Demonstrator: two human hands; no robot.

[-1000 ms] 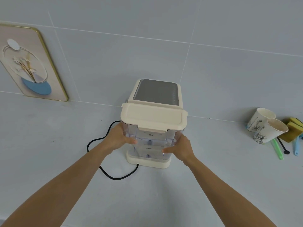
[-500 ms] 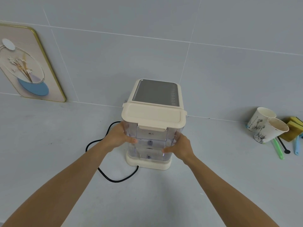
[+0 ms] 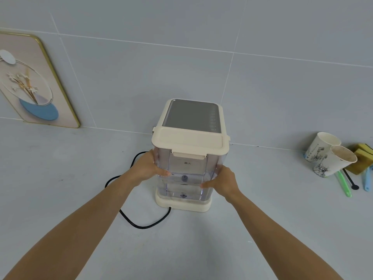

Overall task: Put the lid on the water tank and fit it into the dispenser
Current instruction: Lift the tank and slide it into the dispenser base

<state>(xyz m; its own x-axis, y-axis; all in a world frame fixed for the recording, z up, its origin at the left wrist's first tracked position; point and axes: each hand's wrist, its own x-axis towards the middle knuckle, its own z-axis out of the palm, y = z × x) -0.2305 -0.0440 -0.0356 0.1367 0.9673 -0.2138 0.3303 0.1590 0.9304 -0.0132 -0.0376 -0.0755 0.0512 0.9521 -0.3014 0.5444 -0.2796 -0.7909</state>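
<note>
A clear plastic water tank stands upright on the cream base of the dispenser, pressed against the dispenser's front. A cream lid with a front latch covers the tank's top. My left hand grips the tank's left side and my right hand grips its right side, thumbs on the front face. The dispenser's top is a grey panel in a cream frame.
A black power cord loops on the counter left of the dispenser. A framed picture leans on the tiled wall at the left. Two paper cups, yellow sponges and plastic spoons lie at the right.
The tank has settled slightly lower onto the dispenser's base. Both hands stay on its sides.
</note>
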